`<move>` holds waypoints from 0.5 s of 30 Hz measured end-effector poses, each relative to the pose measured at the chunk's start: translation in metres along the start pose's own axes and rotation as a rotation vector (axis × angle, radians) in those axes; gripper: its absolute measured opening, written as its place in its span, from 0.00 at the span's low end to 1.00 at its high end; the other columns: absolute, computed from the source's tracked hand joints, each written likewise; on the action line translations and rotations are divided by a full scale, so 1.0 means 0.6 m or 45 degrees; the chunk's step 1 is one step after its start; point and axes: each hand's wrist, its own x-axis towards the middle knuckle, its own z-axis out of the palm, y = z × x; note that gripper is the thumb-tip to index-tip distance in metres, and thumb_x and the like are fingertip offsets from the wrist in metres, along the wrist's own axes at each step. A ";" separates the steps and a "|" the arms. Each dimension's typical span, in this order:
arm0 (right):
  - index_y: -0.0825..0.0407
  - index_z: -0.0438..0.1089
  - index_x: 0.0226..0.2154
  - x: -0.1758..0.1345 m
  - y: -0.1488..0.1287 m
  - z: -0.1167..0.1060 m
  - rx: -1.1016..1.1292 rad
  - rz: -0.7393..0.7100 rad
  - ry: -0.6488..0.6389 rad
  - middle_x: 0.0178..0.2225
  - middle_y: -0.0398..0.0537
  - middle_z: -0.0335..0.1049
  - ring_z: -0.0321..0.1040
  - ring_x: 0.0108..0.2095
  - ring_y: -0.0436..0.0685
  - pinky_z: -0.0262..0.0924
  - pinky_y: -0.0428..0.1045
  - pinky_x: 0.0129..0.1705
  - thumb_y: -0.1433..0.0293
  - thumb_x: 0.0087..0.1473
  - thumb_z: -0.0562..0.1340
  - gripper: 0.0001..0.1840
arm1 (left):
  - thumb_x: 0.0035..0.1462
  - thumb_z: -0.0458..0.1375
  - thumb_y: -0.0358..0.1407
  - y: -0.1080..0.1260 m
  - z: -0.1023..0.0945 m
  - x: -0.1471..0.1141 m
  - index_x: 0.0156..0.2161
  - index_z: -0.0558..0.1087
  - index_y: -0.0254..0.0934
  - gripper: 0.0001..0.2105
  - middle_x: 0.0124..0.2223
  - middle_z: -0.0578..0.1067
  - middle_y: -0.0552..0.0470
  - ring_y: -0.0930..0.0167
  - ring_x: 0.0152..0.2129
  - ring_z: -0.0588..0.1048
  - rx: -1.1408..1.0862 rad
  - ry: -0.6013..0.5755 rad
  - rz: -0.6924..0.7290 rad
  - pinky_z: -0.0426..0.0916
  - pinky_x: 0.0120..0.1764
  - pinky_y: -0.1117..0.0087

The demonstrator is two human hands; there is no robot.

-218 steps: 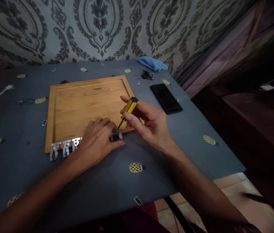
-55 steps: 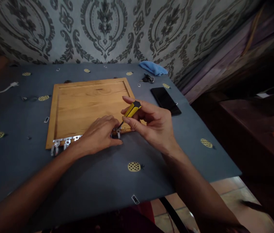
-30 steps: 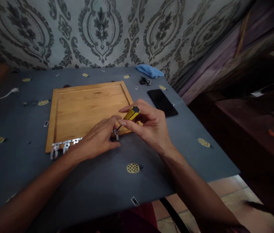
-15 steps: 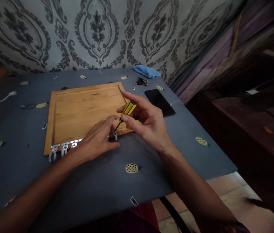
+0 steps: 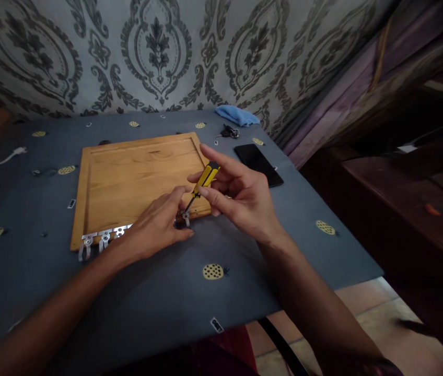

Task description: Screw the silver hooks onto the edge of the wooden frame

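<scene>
My right hand (image 5: 241, 201) holds a yellow-and-black screwdriver (image 5: 208, 177) by its handle, between thumb and fingers. The shaft slants down to the right end of a metal hook rail (image 5: 106, 236), its tip at a hook (image 5: 186, 218) there. My left hand (image 5: 159, 224) is bent around that end of the rail, thumb below and fingers above, steadying it against the board's near edge. The middle of the rail is hidden behind this hand. Beneath lies a framed wooden board (image 5: 139, 172), flat on the table. Any screw under the tip is too small to make out.
A dark phone (image 5: 258, 165) lies right of the board. Behind it are keys (image 5: 229, 131) and a blue cloth (image 5: 237, 115) near the patterned wall. A white cable (image 5: 0, 160) lies at left on the grey tablecloth (image 5: 315, 256). The table's right edge drops to a tiled floor.
My right hand has shifted slightly and turned a little on the screwdriver; the handle leans marginally further left. The left hand, board and rail look unchanged.
</scene>
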 end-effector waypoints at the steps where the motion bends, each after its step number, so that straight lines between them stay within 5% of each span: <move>1: 0.42 0.63 0.62 -0.001 -0.001 0.001 0.014 -0.003 -0.017 0.40 0.45 0.76 0.64 0.25 0.49 0.66 0.45 0.21 0.58 0.57 0.68 0.33 | 0.52 0.65 0.35 -0.001 0.001 0.000 0.58 0.59 0.41 0.30 0.46 0.73 0.49 0.63 0.41 0.73 0.001 0.002 -0.005 0.67 0.42 0.62; 6: 0.45 0.67 0.58 -0.002 0.007 0.011 0.010 -0.011 -0.012 0.42 0.47 0.74 0.68 0.31 0.51 0.66 0.46 0.27 0.60 0.59 0.66 0.26 | 0.52 0.65 0.35 -0.004 0.004 -0.001 0.56 0.60 0.40 0.28 0.45 0.74 0.49 0.62 0.41 0.74 0.005 0.023 0.003 0.68 0.43 0.60; 11: 0.50 0.77 0.35 0.002 0.021 0.020 -0.247 -0.104 0.117 0.32 0.44 0.68 0.63 0.29 0.51 0.61 0.48 0.29 0.56 0.52 0.71 0.15 | 0.52 0.65 0.34 -0.002 0.005 0.000 0.55 0.62 0.40 0.27 0.50 0.73 0.46 0.62 0.46 0.73 -0.047 0.047 0.041 0.68 0.47 0.59; 15: 0.49 0.77 0.44 0.004 0.020 0.013 -0.236 -0.086 0.141 0.25 0.39 0.64 0.56 0.23 0.49 0.56 0.47 0.25 0.58 0.53 0.72 0.18 | 0.51 0.66 0.33 0.002 0.003 -0.001 0.56 0.60 0.40 0.29 0.44 0.74 0.51 0.65 0.38 0.73 -0.004 0.036 0.003 0.67 0.41 0.63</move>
